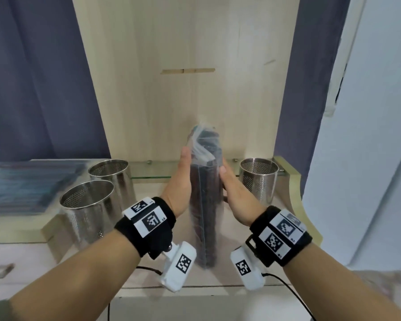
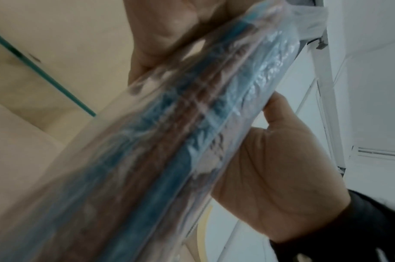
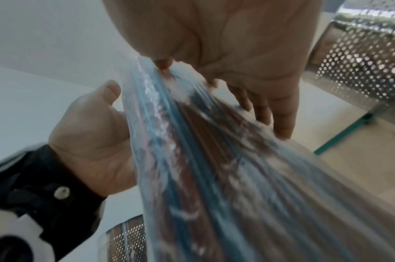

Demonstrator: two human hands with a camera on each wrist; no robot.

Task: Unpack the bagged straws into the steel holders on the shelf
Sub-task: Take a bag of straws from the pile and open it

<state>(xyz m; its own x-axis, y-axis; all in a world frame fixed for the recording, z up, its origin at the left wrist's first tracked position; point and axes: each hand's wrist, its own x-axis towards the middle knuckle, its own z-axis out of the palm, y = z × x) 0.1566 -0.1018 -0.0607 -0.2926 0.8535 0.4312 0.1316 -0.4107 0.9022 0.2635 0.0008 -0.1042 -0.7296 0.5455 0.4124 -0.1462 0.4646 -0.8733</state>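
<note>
Head view is showing the left hand (image 1: 182, 181) and right hand (image 1: 235, 193) both grasping the bag (image 1: 205, 205) of straws, standing it upright over the shelf (image 1: 148, 193) between the holders (image 1: 258, 179). Judging by the crumpled top, tearing unevenly could be scattering straws outside them.

A clear plastic bag of straws (image 1: 205, 198) stands upright at the frame's centre, its crumpled top uppermost; the straws inside look dark brown and blue. Three perforated steel holders stand upright: two at left (image 1: 88, 216) (image 1: 112, 176), one at right (image 1: 259, 179). No straws show in them.
</note>
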